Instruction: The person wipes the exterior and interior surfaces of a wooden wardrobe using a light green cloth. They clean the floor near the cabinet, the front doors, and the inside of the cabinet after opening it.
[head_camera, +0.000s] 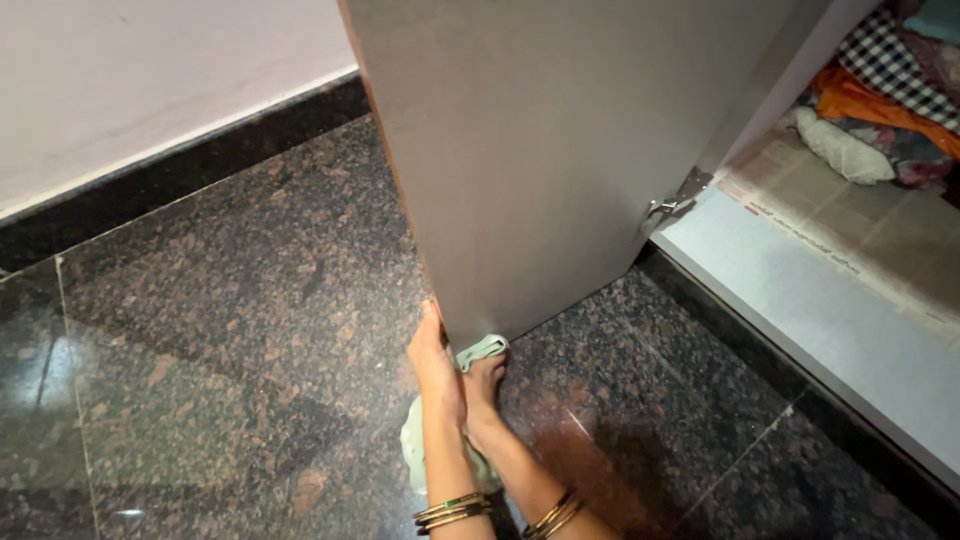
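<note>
A grey cabinet door (540, 150) stands open over the dark granite floor (230, 330). Both my hands are at its lower corner. My left hand (436, 365) lies along the door's bottom edge, fingertips touching the corner. My right hand (484, 388) is just beside it, under the door's bottom edge, fingers curled. A pale green cloth (481, 350) is bunched between the two hands against the door's edge, and its loose end hangs down behind my left wrist. Both wrists wear bangles.
A white wall with a black skirting (180, 170) runs at the upper left. At right is the open cabinet with a pale bottom ledge (800, 290), a newspaper-lined shelf (860, 220) and a pile of folded clothes (880, 90). A metal hinge (672, 205) joins door and frame.
</note>
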